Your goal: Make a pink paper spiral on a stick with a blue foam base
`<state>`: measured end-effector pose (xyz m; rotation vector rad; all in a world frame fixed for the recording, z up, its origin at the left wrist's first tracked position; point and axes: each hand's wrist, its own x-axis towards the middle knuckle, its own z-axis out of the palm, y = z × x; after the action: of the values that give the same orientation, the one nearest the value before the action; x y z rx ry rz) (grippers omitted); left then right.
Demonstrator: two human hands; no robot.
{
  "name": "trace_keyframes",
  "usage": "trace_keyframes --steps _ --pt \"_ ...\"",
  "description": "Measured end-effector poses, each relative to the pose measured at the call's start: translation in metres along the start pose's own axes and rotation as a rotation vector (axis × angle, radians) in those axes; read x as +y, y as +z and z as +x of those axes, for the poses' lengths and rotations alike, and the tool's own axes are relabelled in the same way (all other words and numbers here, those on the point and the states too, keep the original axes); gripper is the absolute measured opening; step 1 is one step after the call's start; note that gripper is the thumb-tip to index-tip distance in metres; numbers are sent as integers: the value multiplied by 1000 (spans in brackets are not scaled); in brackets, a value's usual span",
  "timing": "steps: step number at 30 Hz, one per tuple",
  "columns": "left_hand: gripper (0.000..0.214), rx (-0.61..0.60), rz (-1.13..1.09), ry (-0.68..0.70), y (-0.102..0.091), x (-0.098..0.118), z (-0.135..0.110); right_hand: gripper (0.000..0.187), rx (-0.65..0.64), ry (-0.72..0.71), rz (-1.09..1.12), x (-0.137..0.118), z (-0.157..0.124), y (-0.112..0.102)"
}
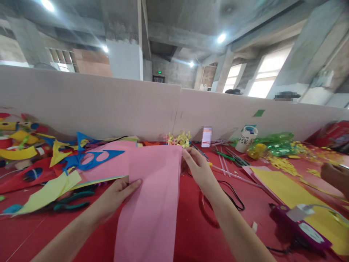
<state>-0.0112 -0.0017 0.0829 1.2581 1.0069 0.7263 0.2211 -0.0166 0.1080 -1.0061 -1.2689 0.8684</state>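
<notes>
A long pink sheet of paper (152, 196) hangs in front of me over the red table, its lower end running out of view. My left hand (120, 189) is closed on its left edge, thumb on the front. At the upper right corner, my right hand (193, 160) pinches the sheet; some of those fingertips are hidden behind the paper. Left of the sheet lie more pink paper (114, 153) and a blue cut-out sheet (106, 159) with round holes. Pliers (73, 205) with green handles rest below a pale yellow paper piece (49, 193).
A white partition (109, 98) runs behind the red table (191, 233). To the right are a phone (206, 137), a white cup (244, 140), yellow sheets (294, 193) and a purple power strip (300, 225) with a cord. Another person's hand (334, 178) shows at the far right.
</notes>
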Motion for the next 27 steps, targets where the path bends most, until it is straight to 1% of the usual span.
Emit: trace_keyframes --steps 2,3,4,6,9,11,12,14,16,17,19,21,23,25,27 --pt "26 64 -56 26 -1 0 0 31 -86 32 12 2 0 3" --pt "25 82 -75 38 0 1 0 29 -94 21 -19 3 -1 4" --pt "24 90 -86 47 0 3 -1 27 -72 -9 -63 5 -1 4" --pt "23 83 -80 65 3 7 -3 23 15 -90 -167 7 -3 5" --pt "26 44 -38 104 8 11 -4 20 143 -190 -324 11 -4 6" --pt "24 58 -27 135 9 10 -3 21 188 -202 -348 14 -4 8" --pt "23 83 -30 154 9 9 -3 22 194 -188 -311 15 -3 9" --pt "23 144 -50 188 7 7 -1 27 151 -113 -162 18 -2 13" --pt "25 191 -83 204 4 4 1 34 49 -10 -13 20 -2 18" --pt "27 210 -104 209 2 3 2 36 -8 27 19 21 -3 20" --pt "32 246 -140 224 -2 1 4 37 -82 34 -29 23 -5 23" --pt "36 275 -150 252 -4 -1 6 33 -57 -28 -163 25 -8 26" --pt "38 304 -121 284 -6 -3 9 30 17 -102 -285 29 -10 28" --pt "39 332 -81 311 -7 -5 11 30 74 -138 -344 33 -10 30" --pt "40 365 -62 344 -9 -7 13 32 77 -124 -337 38 -10 32"
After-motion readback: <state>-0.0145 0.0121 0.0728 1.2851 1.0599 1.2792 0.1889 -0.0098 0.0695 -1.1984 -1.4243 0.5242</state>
